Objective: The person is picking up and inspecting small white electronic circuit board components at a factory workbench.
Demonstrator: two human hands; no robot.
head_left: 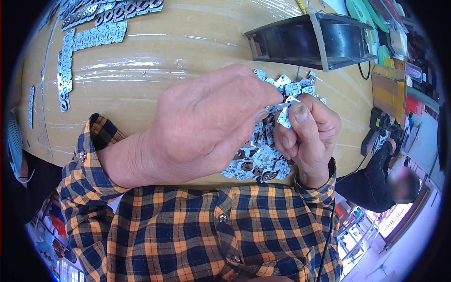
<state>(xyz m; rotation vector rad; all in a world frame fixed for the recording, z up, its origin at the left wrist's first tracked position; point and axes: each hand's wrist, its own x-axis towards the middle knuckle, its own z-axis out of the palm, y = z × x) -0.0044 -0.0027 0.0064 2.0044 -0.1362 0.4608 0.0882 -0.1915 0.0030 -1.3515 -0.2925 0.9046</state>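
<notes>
Head view shows a small flat silvery stamped metal piece [285, 117] pinched at centre right of the frame, held between both hands above the bench. The right hand [307, 138] has its grip closed on the piece, thumb pressed over its face. The left hand [206, 124] meets it from the left, fingertips [263, 113] closed narrow on a second silvery sliver [277, 107] that touches the first; whether the two are joined cannot be told.

Directly beneath lies a loose heap of like silvery metal pieces [258, 157], some with dark oval openings. Rows of the same pieces laid flat in strips [89, 37] sit at upper left, well apart from the hands. A black open-sided box frame [305, 42] stands at upper right on the tan wooden bench [178, 51].

Judgement: the step in hand is fitting or separating two pieces. The next move calls for fine fingertip alignment and a steady counter-hold from the right hand.
</notes>
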